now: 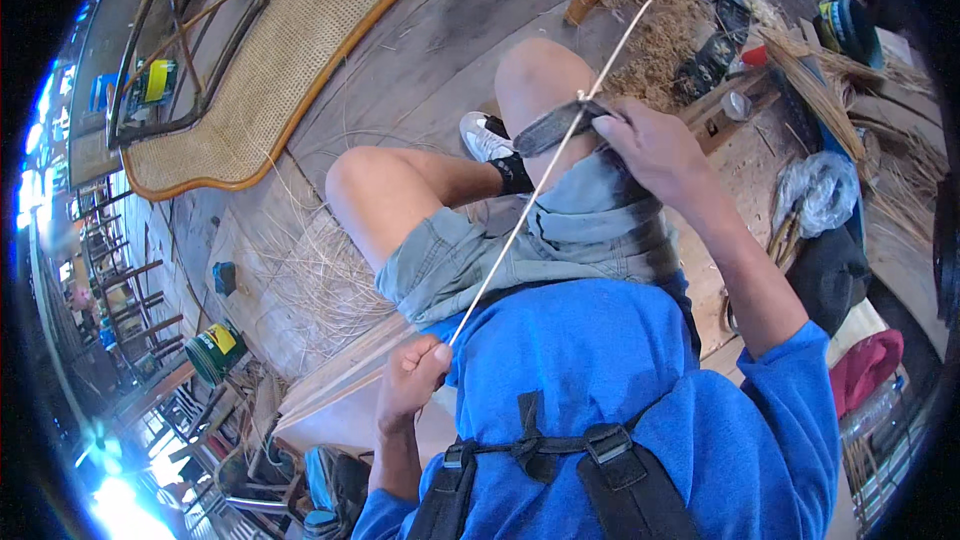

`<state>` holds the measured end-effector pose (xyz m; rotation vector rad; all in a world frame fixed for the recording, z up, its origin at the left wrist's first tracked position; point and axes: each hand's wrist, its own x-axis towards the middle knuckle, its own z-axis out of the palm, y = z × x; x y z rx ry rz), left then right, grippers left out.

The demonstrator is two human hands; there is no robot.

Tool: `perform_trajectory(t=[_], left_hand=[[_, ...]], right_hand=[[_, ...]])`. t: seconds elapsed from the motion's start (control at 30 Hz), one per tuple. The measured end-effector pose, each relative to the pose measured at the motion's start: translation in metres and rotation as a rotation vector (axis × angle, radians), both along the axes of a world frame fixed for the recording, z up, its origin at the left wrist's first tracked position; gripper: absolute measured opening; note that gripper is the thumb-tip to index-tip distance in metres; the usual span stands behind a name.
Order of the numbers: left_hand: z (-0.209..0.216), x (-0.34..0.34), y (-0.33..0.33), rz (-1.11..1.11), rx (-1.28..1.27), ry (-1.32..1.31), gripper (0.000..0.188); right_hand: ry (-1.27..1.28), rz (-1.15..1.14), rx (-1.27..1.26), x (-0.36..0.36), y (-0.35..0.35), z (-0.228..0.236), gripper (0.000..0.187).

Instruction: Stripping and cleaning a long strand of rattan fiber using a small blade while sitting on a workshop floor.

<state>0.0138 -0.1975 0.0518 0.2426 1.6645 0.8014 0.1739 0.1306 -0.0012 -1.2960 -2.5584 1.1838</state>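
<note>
A long, thin, pale cane strip [520, 225] runs slantwise across my lap, from my belly up past my right knee. My left hand [413, 372] is closed in a fist around its lower end, beside my blue shirt. Over my right thigh, just behind the knee, lies a dark band [555, 128], and the strip crosses it. At the right end of this band is my right hand [650, 152], its thumb pressed on it and its fingers curled under. What those fingers grip is hidden. A small pale tuft sits on the strip near the band.
A woven cane panel with an orange-brown rim [290, 50] stands at the far left. Thin cane strands [320, 275] lie tangled on the floor left of me. Shavings [660, 35] are heaped beyond my right knee. A clear plastic bag [818, 190] and cane bundles [815, 90] lie at right.
</note>
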Motion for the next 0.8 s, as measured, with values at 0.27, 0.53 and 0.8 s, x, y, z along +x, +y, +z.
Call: perform_trajectory(t=[0.27, 0.53, 0.8], left_hand=[[-0.002, 0.024, 0.096, -0.077, 0.208, 0.148, 0.019], [-0.007, 0.018, 0.114, -0.189, 0.259, 0.046, 0.02], [-0.015, 0.029, 0.101, -0.155, 0.224, 0.219, 0.019]], right_hand=[[0.324, -0.051, -0.567, 0.031, -0.026, 0.039, 0.019], [0.39, 0.018, -1.13, 0.007, -0.079, 0.028, 0.024], [0.445, -0.058, -1.263, 0.003, -0.074, 0.02, 0.021]])
